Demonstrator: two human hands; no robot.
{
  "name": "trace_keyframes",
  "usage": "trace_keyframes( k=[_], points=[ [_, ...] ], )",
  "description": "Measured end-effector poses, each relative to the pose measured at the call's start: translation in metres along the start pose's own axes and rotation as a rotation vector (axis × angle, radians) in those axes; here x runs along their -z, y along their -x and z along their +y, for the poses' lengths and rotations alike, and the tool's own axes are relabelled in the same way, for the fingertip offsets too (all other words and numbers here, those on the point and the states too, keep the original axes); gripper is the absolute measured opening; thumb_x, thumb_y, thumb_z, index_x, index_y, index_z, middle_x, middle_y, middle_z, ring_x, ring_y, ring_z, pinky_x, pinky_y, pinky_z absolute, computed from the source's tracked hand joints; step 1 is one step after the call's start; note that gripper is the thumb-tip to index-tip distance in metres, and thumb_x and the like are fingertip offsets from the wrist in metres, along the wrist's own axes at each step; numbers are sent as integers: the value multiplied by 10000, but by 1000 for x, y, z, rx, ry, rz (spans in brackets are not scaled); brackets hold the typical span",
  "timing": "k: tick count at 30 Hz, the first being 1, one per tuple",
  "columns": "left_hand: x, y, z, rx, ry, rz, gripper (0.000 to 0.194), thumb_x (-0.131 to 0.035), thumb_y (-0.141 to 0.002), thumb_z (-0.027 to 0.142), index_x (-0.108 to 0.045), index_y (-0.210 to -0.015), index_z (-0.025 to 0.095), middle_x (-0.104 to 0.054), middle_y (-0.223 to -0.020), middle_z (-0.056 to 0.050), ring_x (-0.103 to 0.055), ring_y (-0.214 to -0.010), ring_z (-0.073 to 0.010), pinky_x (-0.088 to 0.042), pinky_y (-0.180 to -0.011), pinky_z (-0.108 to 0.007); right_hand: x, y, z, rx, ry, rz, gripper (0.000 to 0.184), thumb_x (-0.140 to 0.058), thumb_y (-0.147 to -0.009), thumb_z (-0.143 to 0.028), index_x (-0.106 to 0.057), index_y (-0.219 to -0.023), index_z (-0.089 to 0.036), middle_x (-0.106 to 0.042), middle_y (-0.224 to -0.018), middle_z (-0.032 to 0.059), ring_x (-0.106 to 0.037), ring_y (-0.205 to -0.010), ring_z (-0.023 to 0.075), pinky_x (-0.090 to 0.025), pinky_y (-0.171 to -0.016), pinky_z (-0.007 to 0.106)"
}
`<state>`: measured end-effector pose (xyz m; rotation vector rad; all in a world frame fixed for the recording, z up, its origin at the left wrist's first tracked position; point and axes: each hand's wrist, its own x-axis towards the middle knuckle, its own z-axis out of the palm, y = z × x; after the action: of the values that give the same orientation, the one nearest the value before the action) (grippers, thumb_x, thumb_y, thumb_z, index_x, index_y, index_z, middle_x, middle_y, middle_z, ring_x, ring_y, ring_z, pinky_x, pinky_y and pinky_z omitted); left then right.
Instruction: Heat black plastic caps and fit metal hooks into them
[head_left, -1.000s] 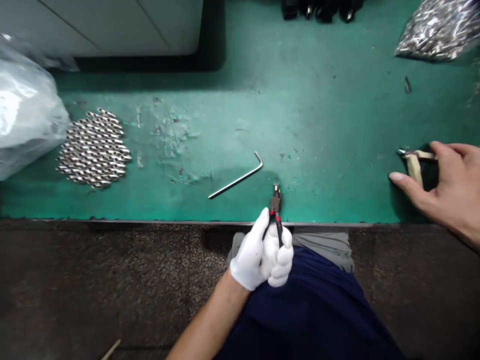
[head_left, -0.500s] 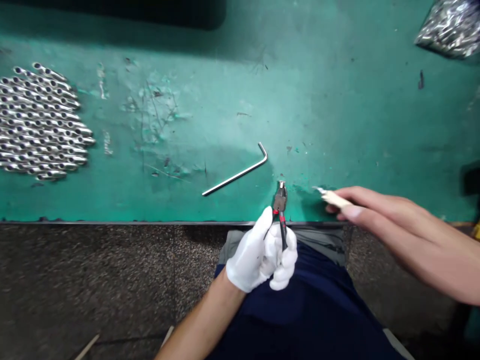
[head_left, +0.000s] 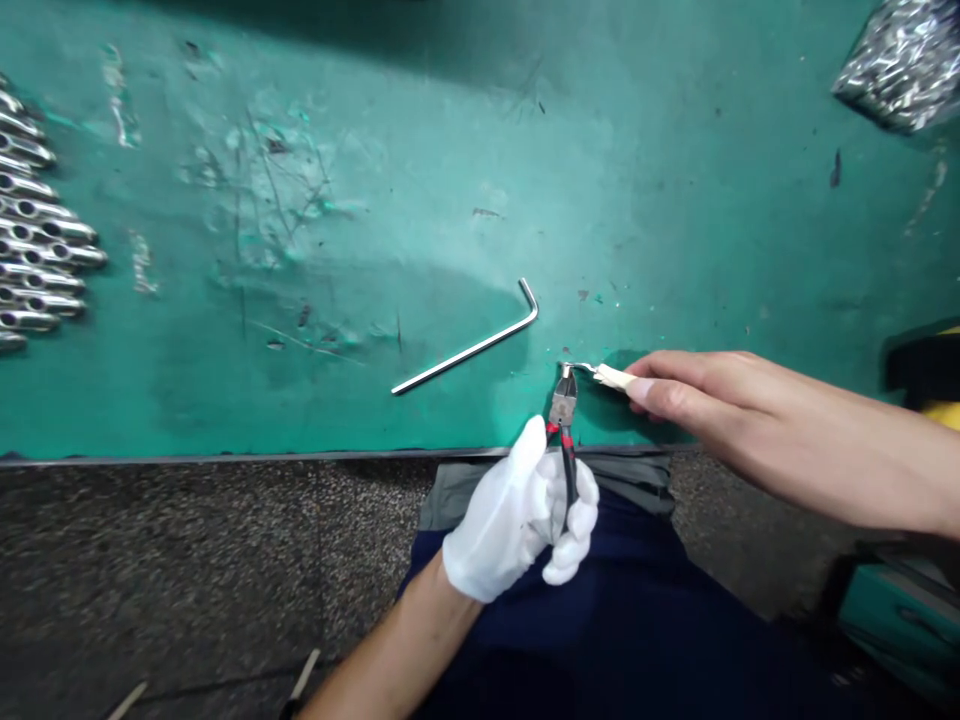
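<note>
Fingers (head_left: 667, 392) of right hand (head_left: 739, 415) pinch cream-handled tool (head_left: 613, 377), tip against pliers (head_left: 562, 405).

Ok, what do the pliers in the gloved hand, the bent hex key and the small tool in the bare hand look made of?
The pliers look like grey steel at the head, with black and red grips, probably plastic. The hex key looks like smooth, bright steel, perhaps plated. The small tool has a thin shiny metal tip; its cream handle could be plastic or wood, I can't tell.

Left hand (head_left: 521, 510) in a white glove, curled closed at lower center of the frame, bare right hand (head_left: 690, 395) reaching in from the right edge, fingers (head_left: 675, 400) pinched together, right forearm (head_left: 847, 450) stretched nearly level
</note>
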<state>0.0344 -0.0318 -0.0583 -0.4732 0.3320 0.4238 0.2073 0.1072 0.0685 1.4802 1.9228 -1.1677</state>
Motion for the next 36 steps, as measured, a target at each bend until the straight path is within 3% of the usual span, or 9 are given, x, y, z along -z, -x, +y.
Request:
trace_keyframes(
  k=[14,20,31,36],
  points=[
    [-2,2,1,12,6,6,760,-270,-920,758,-671,-813,122,-593,-584,-48,-557,-416,-155,-405,-334,-234,0,-1,-1,-100,-83,-79,523,-362,-1016,-622,-689,-1139,-233,-724,-1034,69,-669,-915,285,-511,-734,353],
    [-1,2,0,17,39,6,784,-228,-930,755,-668,-832,114,-606,-594,-53,-562,-427,-160,-402,-340,-237,0,1,-3,-78,-58,-41,476,-401,-1021,-562,-691,-1159,-211,-733,-945,83,-679,-814,275,-514,-675,340],
    [0,-1,-1,-22,-38,14,792,-255,-903,788,-657,-806,113,-610,-592,-55,-554,-415,-167,-408,-331,-255,4,-3,-13,-63,-37,-68,453,-409,-1023,-521,-705,-902,-200,-709,-784,60,-630,-677,233,-482,-626,320],
    [-3,-3,-1,-55,-103,54,785,-297,-882,805,-651,-773,113,-592,-575,-48,-528,-390,-160,-396,-323,-258,4,-4,-16,-61,-8,-68,458,-396,-1038,-488,-711,-888,-190,-695,-735,50,-622,-658,221,-474,-614,302]
  ],
)
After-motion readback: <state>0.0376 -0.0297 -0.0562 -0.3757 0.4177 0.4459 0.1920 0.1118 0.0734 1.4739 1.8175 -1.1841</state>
